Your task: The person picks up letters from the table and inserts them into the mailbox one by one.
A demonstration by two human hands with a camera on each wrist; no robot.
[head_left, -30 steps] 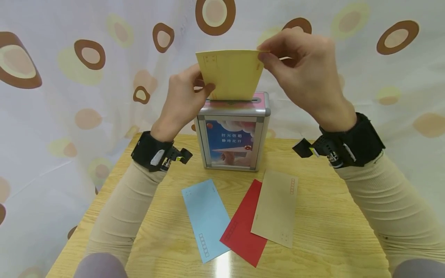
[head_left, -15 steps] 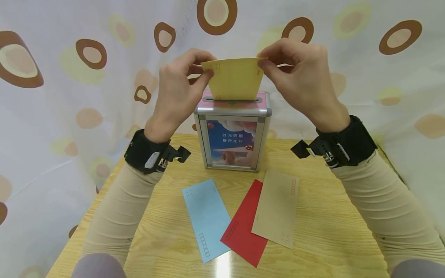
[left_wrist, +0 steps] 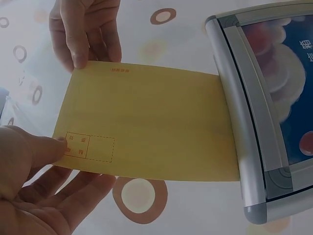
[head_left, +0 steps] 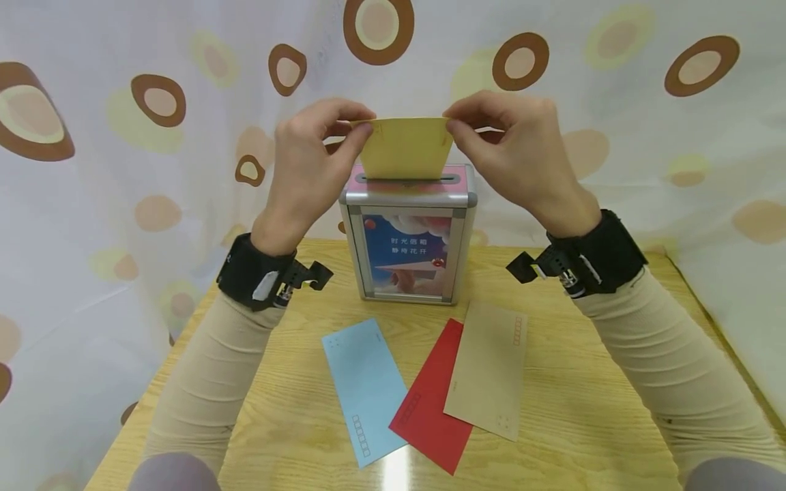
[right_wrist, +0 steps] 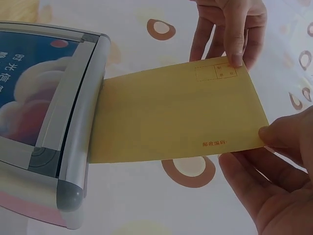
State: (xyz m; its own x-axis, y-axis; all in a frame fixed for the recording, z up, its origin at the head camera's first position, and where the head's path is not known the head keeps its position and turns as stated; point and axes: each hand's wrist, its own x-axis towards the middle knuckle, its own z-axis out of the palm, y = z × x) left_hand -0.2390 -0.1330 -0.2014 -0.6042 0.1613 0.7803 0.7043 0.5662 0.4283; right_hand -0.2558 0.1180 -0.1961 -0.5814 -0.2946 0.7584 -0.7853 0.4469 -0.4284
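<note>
A yellow envelope (head_left: pixel 406 150) stands upright with its lower edge in the slot (head_left: pixel 454 179) on top of a silver-framed letter box (head_left: pixel 408 198). My left hand (head_left: pixel 316 160) pinches its upper left corner between thumb and fingers. At the upper right corner my right hand (head_left: pixel 512 150) pinches it the same way. Both wrist views show the envelope (left_wrist: pixel 146 122) stretched flat between the hands, its far end at the box's metal edge (right_wrist: pixel 85 112). The part inside the box is hidden.
On the wooden table (head_left: pixel 583 382) in front of the box lie a light blue envelope (head_left: pixel 365 389), a red envelope (head_left: pixel 430 416) and a tan envelope (head_left: pixel 488 368), the tan one overlapping the red. A patterned cloth (head_left: pixel 196 136) hangs behind the box.
The yellow envelope has sunk lower into the slot. My left hand has shifted its pinch from lower on the side to the upper corner, and my right hand has come down with the envelope.
</note>
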